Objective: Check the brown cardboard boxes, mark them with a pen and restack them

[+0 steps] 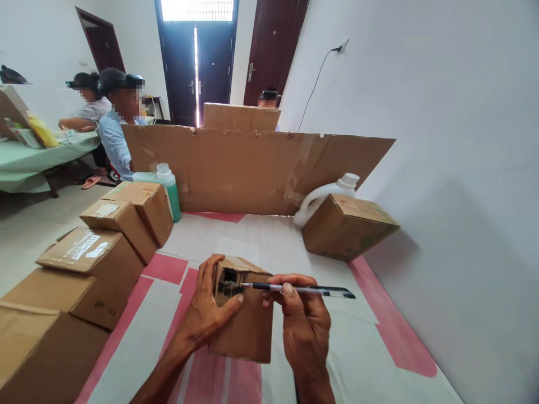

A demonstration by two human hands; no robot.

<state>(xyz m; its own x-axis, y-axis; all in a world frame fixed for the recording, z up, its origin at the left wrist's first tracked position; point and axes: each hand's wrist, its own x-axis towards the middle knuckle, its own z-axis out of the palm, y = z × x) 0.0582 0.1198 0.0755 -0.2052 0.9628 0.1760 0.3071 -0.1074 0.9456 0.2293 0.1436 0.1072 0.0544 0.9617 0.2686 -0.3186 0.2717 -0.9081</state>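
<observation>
A small cardboard box stands on the table in front of me, with a dark, rough-edged hole in its left part. Around the box's left side lies my left hand, its thumb near the hole's lower edge and its fingers over the top edge. My right hand pinches a gel pen with a clear barrel and black grip, held nearly level. The pen's tip points left and is at the right edge of the hole; whether it touches the box I cannot tell.
Several cardboard boxes line the table's left edge, with a green bottle behind them. At the back stands a cardboard panel. A white jug and another box are at back right, near the wall. People sit beyond.
</observation>
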